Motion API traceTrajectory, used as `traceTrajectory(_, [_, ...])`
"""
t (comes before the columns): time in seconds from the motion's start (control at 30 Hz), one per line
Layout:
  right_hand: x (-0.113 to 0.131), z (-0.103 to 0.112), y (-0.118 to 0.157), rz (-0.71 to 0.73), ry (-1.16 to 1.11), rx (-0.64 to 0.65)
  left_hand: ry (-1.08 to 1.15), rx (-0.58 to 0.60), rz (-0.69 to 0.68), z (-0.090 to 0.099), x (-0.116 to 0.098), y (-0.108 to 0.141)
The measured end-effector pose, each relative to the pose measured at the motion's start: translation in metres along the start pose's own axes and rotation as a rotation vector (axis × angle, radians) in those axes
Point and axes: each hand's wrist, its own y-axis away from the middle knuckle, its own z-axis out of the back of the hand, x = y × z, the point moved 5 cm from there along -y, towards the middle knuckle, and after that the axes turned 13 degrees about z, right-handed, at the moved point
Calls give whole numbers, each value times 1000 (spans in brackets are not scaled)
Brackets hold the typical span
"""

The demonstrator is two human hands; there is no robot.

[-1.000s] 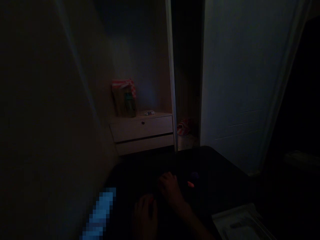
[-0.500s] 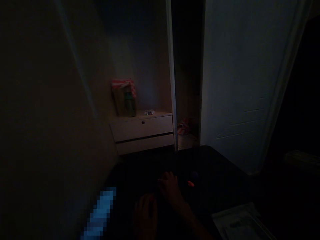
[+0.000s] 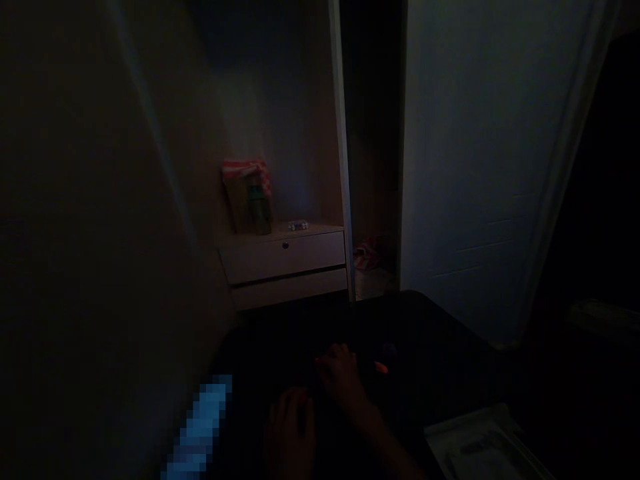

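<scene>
The scene is very dark. My left hand (image 3: pixel 291 433) rests low on the black surface (image 3: pixel 420 320), its fingers bent over a small reddish thing that barely shows between thumb and forefinger. Farther forward and to the right, my right hand (image 3: pixel 341 375) lies on the same surface with curled fingers; a bit of red shows at its left edge, too dim to name. Right of that hand sit a small orange-red object (image 3: pixel 381 367) and a dark purple round object (image 3: pixel 389 351), neither touched.
A pale flat packet or tray (image 3: pixel 480 443) lies at the lower right. Beyond the surface stand drawers (image 3: pixel 310 257), with a green-lidded bottle (image 3: pixel 259 208) and a red-and-white cloth (image 3: pixel 245 169) above. A pale sliding door (image 3: pixel 460 153) is at the right.
Both hands have stayed nearly where they were, with only a slight shift in the right fingers. The view has moved very slightly and looks dimmer.
</scene>
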Motion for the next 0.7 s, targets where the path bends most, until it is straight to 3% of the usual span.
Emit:
traceTrajectory(0.33, [0,1,3,-10,-36,-38,-14,0,13,-1,1,1])
traceTrajectory(0.7, [9,15,16,15,-138,-192,6,33,-18,-3,5,0])
